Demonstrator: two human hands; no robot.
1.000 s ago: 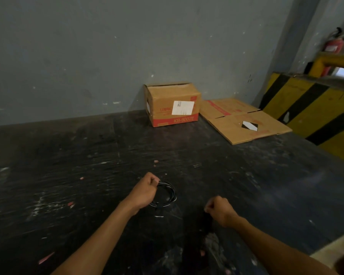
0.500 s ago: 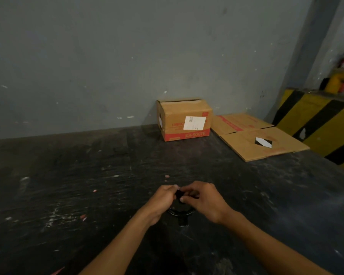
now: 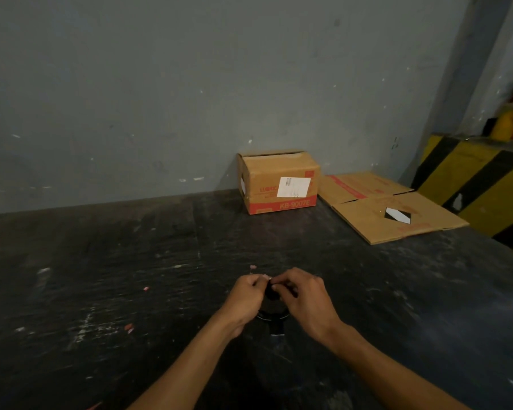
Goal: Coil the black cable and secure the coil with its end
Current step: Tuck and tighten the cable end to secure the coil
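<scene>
The black cable [image 3: 272, 316] is a small coil held upright between both hands above the dark table [image 3: 131, 291]. My left hand [image 3: 245, 297] grips the coil's left side with curled fingers. My right hand [image 3: 305, 300] pinches the cable at the coil's top, fingertips meeting the left hand's. Only the coil's lower arc and a short end hanging below it [image 3: 277, 332] show; the rest is hidden by my fingers.
A closed cardboard box [image 3: 279, 182] stands at the back against the grey wall. Flattened cardboard [image 3: 391, 208] lies to its right. A yellow-and-black striped barrier [image 3: 480, 187] borders the table's right side. Small pink scraps [image 3: 129, 328] dot the surface.
My right hand came from the lower right up to the coil and now pinches it beside my left hand. The camera tilted up, so the box sits lower in view.
</scene>
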